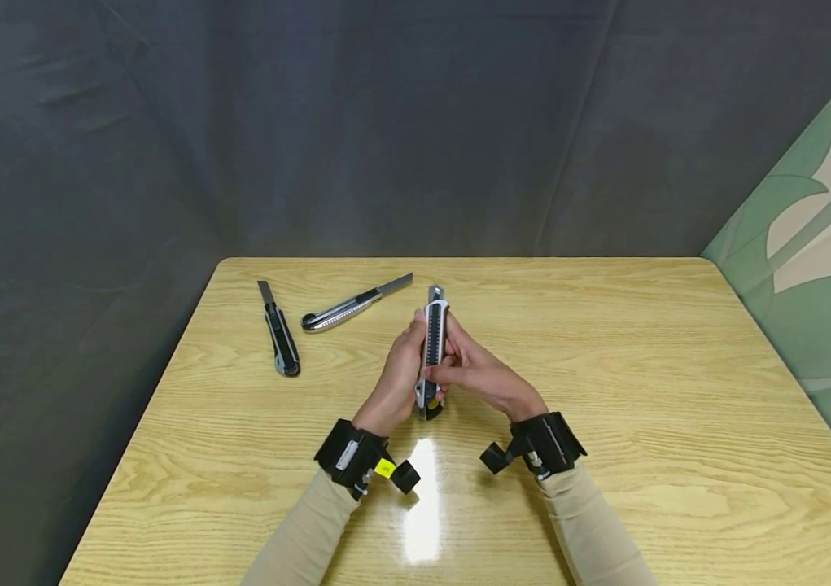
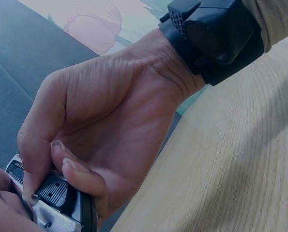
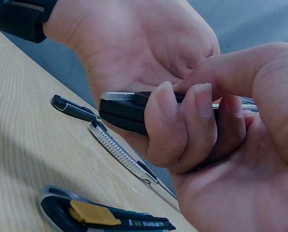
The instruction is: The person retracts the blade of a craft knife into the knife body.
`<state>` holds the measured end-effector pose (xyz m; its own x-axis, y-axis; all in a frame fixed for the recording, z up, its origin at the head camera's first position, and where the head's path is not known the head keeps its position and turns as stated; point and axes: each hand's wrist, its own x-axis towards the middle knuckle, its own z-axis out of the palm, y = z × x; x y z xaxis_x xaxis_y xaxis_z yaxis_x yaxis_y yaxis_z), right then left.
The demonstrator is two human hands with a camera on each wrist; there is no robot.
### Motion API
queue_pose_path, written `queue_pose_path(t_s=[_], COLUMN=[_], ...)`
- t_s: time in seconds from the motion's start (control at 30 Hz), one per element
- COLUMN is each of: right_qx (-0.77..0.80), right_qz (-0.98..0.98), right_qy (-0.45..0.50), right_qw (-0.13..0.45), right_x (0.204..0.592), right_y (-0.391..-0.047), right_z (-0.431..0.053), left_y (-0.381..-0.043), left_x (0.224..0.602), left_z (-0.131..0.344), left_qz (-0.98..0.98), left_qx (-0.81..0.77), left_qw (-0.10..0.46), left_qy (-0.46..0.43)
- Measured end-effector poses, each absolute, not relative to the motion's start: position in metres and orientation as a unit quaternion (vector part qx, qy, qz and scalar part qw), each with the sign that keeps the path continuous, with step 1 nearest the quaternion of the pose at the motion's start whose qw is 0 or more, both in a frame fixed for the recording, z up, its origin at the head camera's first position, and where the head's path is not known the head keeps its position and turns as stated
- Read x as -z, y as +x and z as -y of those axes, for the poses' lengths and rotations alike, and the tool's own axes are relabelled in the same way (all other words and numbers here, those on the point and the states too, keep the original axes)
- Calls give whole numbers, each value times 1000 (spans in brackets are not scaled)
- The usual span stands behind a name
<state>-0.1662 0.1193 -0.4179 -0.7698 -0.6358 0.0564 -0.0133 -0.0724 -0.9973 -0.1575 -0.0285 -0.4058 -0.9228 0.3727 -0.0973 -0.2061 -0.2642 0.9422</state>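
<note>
In the head view both hands meet at a utility knife (image 1: 435, 338) with a black, slotted body in a pale metal frame, its front end pointing away from me. My right hand (image 1: 484, 370) grips it, thumb laid across the body; curled fingers (image 3: 202, 125) wrap it in the right wrist view. From the other side my left hand (image 1: 396, 366) holds it with the thumb along its edge, the other fingers mostly hidden. Below the hands lies another utility knife with a yellow slider (image 3: 95, 212), largely covered in the head view.
Toward the left of the wooden table (image 1: 642, 366) lie a black and grey utility knife (image 1: 281, 338) and a silver one (image 1: 345, 312), both with blades out. A dark cloth (image 1: 415, 122) hangs behind the table, and a leaf-patterned surface (image 1: 825, 325) stands at right.
</note>
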Motion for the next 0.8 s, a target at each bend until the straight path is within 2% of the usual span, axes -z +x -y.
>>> queue_pose_path(t_s=[0.5,0.8], right_qx=[681,657], right_qz=[-648,-677], right_qy=[-252,-258], right_qw=[229,209], right_x=[419,419], right_y=[-167,-168], right_z=[-121,-123], left_y=[-157,-159], left_x=[406,411], left_z=[27,26], left_qz=[-573,-575], left_qx=[-796,-794], left_qw=[186,191], left_qy=[58,54])
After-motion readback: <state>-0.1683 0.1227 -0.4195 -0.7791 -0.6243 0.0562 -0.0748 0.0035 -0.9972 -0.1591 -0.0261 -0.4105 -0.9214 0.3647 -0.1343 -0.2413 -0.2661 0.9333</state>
